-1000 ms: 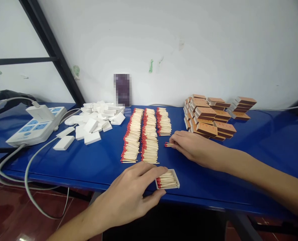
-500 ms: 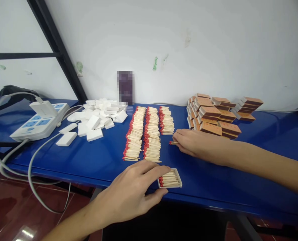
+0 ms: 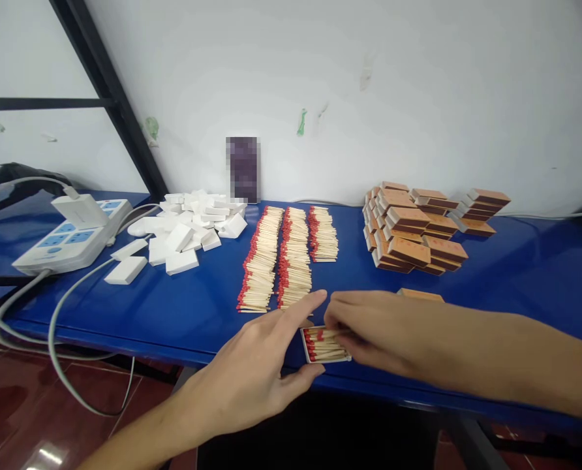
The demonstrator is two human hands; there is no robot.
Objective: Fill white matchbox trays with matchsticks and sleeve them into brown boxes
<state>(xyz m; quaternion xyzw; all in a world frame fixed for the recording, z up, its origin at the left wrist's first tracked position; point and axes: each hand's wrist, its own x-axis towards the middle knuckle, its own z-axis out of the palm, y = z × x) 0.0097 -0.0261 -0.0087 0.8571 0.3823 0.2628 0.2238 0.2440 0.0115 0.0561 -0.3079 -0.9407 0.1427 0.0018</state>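
A white matchbox tray (image 3: 305, 346) filled with red-headed matches sits near the table's front edge. My left hand (image 3: 259, 369) holds it from the left, thumb at the near side, index finger lifted and another fingertip at the far side. Over the tray's right part, my right hand (image 3: 364, 326) has its fingers pinched on matches, whose red heads show above those in the tray; how many it holds is hidden. Beyond the hands lie a long left row of matches (image 3: 261, 261), a middle row (image 3: 295, 254) and a shorter right row (image 3: 323, 235).
White empty-looking trays (image 3: 193, 225) are heaped at back left. Brown matchbox sleeves (image 3: 408, 228) are stacked at back right, with another sleeve (image 3: 421, 296) partly behind my right forearm. A power strip (image 3: 76, 238) with looping cables lies left. A pixelated dark object (image 3: 243, 170) leans against the wall.
My right hand has moved toward me from beside the short row, bringing matches over the tray. My left index finger has lifted off the tray. A sleeve behind my right forearm has come into view.
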